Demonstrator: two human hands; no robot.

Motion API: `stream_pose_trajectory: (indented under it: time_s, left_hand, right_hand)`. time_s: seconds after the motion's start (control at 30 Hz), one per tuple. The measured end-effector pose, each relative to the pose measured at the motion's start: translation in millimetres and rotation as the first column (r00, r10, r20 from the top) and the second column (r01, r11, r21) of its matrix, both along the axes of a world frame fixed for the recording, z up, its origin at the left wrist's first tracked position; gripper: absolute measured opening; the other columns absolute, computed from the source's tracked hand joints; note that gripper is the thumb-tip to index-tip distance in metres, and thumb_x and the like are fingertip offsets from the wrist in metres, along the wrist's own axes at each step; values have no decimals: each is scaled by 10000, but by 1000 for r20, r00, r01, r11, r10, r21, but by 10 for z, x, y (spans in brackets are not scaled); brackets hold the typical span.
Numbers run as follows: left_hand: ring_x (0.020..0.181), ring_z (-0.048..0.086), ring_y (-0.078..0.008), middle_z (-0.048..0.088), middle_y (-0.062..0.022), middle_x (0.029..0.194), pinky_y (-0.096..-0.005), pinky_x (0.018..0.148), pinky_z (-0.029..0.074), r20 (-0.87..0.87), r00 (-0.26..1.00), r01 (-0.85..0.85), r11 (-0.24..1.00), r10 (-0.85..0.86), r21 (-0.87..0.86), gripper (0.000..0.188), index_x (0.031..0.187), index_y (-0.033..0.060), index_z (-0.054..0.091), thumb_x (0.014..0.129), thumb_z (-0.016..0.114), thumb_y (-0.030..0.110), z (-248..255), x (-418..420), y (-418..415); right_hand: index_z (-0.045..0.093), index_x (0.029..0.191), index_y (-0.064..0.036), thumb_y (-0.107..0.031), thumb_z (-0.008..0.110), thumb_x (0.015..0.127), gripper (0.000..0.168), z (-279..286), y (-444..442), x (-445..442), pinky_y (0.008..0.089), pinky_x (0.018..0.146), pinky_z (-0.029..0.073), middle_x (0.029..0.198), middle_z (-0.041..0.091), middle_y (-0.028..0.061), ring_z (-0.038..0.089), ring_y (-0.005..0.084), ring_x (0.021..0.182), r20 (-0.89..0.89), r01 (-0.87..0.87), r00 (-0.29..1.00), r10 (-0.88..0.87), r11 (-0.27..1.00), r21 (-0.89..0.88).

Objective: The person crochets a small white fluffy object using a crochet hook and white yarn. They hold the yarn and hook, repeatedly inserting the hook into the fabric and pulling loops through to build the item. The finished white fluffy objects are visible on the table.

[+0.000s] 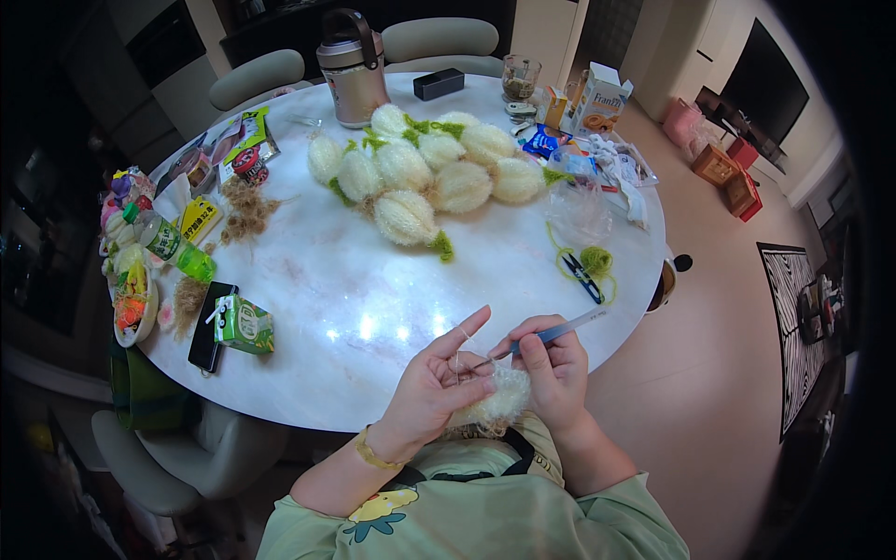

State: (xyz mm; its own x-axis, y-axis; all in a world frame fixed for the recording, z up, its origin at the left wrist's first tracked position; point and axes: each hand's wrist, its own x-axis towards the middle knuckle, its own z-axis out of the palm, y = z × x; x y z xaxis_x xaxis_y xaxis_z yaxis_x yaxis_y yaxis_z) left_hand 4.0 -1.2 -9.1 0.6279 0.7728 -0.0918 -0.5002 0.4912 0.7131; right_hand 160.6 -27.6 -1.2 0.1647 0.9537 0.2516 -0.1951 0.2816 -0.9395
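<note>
At the table's near edge, my left hand (437, 388) pinches a fuzzy cream crochet piece (509, 392) between thumb and fingers. Yarn runs over its raised index finger. My right hand (554, 371) grips a crochet hook with a blue handle (556, 331), and the hook's metal tip meets the top of the piece. Several stuffed cream crochet pieces with green stems (406, 217) lie in a cluster at the table's middle. Right of them are black thread snips (582, 276) beside a small ball of green yarn (596, 260).
A drink bottle (171, 245), a green drink carton (245, 324), a black phone (212, 329) and brown yarn tufts (246, 210) occupy the left side. Behind the cluster stands a large insulated jug (352, 77). A clear plastic bag (579, 213) and a biscuit box (600, 101) sit at right.
</note>
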Motion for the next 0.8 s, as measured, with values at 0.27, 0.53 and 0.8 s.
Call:
stream_pose_trajectory:
  time_s: [0.27, 0.53, 0.8]
  left_hand:
    - [767, 532, -45, 594, -3, 852, -191, 753, 460, 59, 998, 14, 996, -9, -92, 754, 1430, 49, 291, 767, 606, -122, 57, 15, 11]
    - [728, 490, -23, 547, 29, 832, -159, 716, 447, 7, 1000, -5, 974, 7, -228, 768, 1415, 29, 320, 721, 603, -142, 197, 66, -4]
    - [770, 535, -29, 595, 18, 868, -162, 715, 445, -28, 999, -19, 992, 15, -128, 754, 1416, 22, 309, 747, 631, -112, 67, 56, 10]
  right_hand:
    - [515, 998, -24, -144, 492, 958, 129, -65, 39, 16, 169, 581, 367, 823, 645, 103, 442, 42, 619, -50, -47, 998, 46, 999, -20]
    - [518, 1012, -24, -142, 497, 956, 133, -94, 49, 33, 166, 566, 354, 827, 643, 98, 419, 30, 606, -62, -56, 997, 54, 998, -42]
    - [549, 983, -18, -154, 519, 948, 144, -120, 34, 20, 194, 579, 385, 845, 646, 88, 475, 48, 654, -8, 5, 1000, -5, 1000, 4]
